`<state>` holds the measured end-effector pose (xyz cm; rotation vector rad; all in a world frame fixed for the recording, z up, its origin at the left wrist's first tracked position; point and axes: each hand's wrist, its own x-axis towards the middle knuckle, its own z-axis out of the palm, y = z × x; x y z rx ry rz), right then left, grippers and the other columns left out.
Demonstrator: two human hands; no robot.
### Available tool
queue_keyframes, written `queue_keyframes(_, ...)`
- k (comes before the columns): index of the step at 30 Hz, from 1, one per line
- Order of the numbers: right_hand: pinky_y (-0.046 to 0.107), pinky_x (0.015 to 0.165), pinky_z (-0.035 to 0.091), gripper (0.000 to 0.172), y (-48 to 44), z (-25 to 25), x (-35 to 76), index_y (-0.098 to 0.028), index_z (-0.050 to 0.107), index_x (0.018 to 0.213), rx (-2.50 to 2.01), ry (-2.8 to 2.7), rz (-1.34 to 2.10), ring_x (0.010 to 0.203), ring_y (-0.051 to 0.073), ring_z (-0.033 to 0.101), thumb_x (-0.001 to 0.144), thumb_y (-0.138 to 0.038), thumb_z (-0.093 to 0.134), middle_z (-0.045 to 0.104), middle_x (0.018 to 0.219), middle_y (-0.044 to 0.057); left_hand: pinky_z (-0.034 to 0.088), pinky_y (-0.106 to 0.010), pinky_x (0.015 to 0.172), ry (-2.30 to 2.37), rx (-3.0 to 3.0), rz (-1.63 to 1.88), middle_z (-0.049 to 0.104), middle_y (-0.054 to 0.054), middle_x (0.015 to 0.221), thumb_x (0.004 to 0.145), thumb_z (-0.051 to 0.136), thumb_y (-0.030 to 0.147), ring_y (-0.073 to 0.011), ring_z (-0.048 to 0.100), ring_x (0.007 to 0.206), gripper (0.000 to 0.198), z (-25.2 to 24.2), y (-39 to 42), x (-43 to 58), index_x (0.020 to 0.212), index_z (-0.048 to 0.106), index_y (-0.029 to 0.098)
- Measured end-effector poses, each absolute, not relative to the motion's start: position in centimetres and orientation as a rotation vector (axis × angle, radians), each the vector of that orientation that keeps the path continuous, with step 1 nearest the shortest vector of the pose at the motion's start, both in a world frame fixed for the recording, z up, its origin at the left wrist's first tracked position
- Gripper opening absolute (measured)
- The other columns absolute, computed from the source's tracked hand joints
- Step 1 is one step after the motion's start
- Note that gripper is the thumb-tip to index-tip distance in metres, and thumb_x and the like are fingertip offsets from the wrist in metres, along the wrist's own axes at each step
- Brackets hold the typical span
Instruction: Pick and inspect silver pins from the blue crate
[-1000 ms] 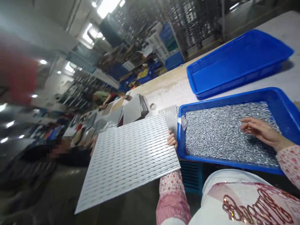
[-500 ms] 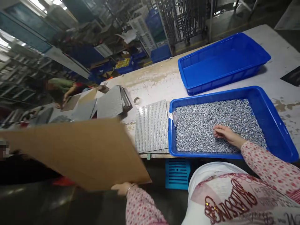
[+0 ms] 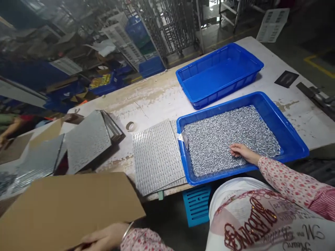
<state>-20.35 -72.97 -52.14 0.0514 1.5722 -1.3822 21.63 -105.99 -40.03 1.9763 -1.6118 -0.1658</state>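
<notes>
My left hand, at the bottom left with a bracelet on its wrist, grips the near edge of a large brown cardboard sheet. My right hand rests over the small silvery metal pieces heaped in a blue plastic tray. Its fingers are curled together, and whatever they hold is hidden. Left of this tray lie stacked boards with rows of shiny silvery strips. A small clear bag hangs at the tray's left rim.
Behind stands a second blue tray. A tape roll and grey-faced boards lie further left on the worn table. A co-worker's arm shows at the far left. Below the table's edge is a turquoise plastic stool.
The view has swung left. My left hand has brought the cardboard sheet lower and closer, beside the table's near edge. My right hand stays over the metal pieces, fingers curled.
</notes>
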Motion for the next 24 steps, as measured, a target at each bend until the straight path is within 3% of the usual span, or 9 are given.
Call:
queue_keyframes(2, 0.014, 0.048, 0.046, 0.018, -72.8, -52.5, -20.0, -0.018, 0.064, 0.085, 0.077, 1.603, -1.365, 0.055, 0.008, 0.060, 0.073, -0.026, 0.074, 0.066, 0.067, 0.001, 0.036, -0.059, 0.093, -1.483, 1.955, 0.197, 0.049, -0.024, 0.120, 0.087, 0.012, 0.057, -0.0454, 0.046, 0.117, 0.055, -40.8, -105.7, 21.4, 0.122, 0.038, 0.023)
queue_keyframes(4, 0.014, 0.048, 0.045, 0.017, -72.8, -52.8, -19.7, -0.017, 0.063, 0.085, 0.096, 1.624, -1.340, 0.055, 0.008, 0.060, 0.074, -0.026, 0.073, 0.066, 0.067, 0.001, 0.042, -0.054, 0.081, -1.656, 1.940, 0.297, 0.057, -0.022, 0.105, 0.087, 0.024, 0.059, -0.0437, 0.055, 0.100, 0.052, -42.0, -105.7, 21.7, 0.109, 0.050, 0.020)
queue_keyframes(7, 0.015, 0.049, 0.045, 0.018, -73.2, -53.4, -19.1, -0.017, 0.063, 0.085, 0.094, 1.621, -1.296, 0.054, 0.008, 0.060, 0.074, -0.027, 0.072, 0.066, 0.067, 0.001, 0.040, -0.043, 0.067, -2.121, 1.771, 0.296, 0.059, -0.015, 0.082, 0.086, 0.038, 0.058, -0.0337, 0.057, 0.077, 0.044, -44.6, -106.4, 22.2, 0.087, 0.058, 0.019)
queue_keyframes(10, 0.016, 0.049, 0.044, 0.025, -74.0, -53.8, -18.6, -0.017, 0.062, 0.084, 0.041, 1.616, -1.245, 0.055, 0.008, 0.059, 0.071, -0.032, 0.075, 0.066, 0.067, 0.001, 0.035, -0.033, 0.063, -2.537, 1.290, 0.298, 0.058, -0.009, 0.072, 0.086, 0.050, 0.051, -0.0214, 0.052, 0.065, 0.036, -47.4, -107.2, 22.2, 0.081, 0.062, 0.018)
queue_keyframes(13, 0.017, 0.049, 0.043, 0.032, -74.8, -54.0, -18.1, -0.016, 0.061, 0.084, -0.025, 1.607, -1.201, 0.056, 0.009, 0.058, 0.066, -0.037, 0.078, 0.066, 0.068, 0.001, 0.038, -0.032, 0.074, -2.841, 0.850, 0.195, 0.063, -0.007, 0.079, 0.089, 0.051, 0.045, -0.0185, 0.055, 0.072, 0.029, -50.2, -107.1, 21.8, 0.089, 0.066, 0.020)
queue_keyframes(16, 0.018, 0.051, 0.043, 0.037, -75.0, -54.2, -17.6, -0.016, 0.061, 0.085, -0.058, 1.587, -1.181, 0.057, 0.009, 0.058, 0.064, -0.041, 0.079, 0.066, 0.069, 0.001, 0.039, -0.037, 0.089, -3.023, 0.809, -0.040, 0.066, -0.011, 0.099, 0.093, 0.044, 0.039, -0.0225, 0.059, 0.093, 0.030, -52.8, -106.3, 22.1, 0.099, 0.066, 0.020)
queue_keyframes(20, 0.019, 0.051, 0.043, 0.038, -74.2, -54.6, -17.4, -0.017, 0.061, 0.087, -0.041, 1.594, -1.162, 0.058, 0.010, 0.058, 0.063, -0.041, 0.079, 0.066, 0.069, 0.001, 0.044, -0.035, 0.089, -3.075, 0.865, -0.199, 0.064, -0.012, 0.108, 0.090, 0.046, 0.045, -0.0241, 0.057, 0.103, 0.035, -54.6, -106.3, 22.3, 0.102, 0.065, 0.018)
queue_keyframes(22, 0.019, 0.051, 0.043, 0.037, -73.9, -54.7, -17.4, -0.017, 0.061, 0.087, -0.016, 1.611, -1.172, 0.057, 0.009, 0.058, 0.064, -0.040, 0.078, 0.066, 0.069, 0.001, 0.042, -0.040, 0.096, -2.934, 1.132, -0.184, 0.056, -0.017, 0.124, 0.089, 0.045, 0.050, -0.0281, 0.051, 0.116, 0.047, -54.9, -107.2, 20.7, 0.117, 0.060, 0.015)
queue_keyframes(24, 0.019, 0.052, 0.043, 0.033, -73.8, -54.6, -17.4, -0.016, 0.061, 0.085, 0.002, 1.646, -1.183, 0.056, 0.009, 0.057, 0.066, -0.038, 0.076, 0.066, 0.069, 0.002, 0.034, -0.052, 0.104, -2.647, 1.584, -0.161, 0.037, -0.024, 0.144, 0.089, 0.040, 0.054, -0.0359, 0.036, 0.133, 0.065, -55.3, -108.4, 17.6, 0.138, 0.043, 0.012)
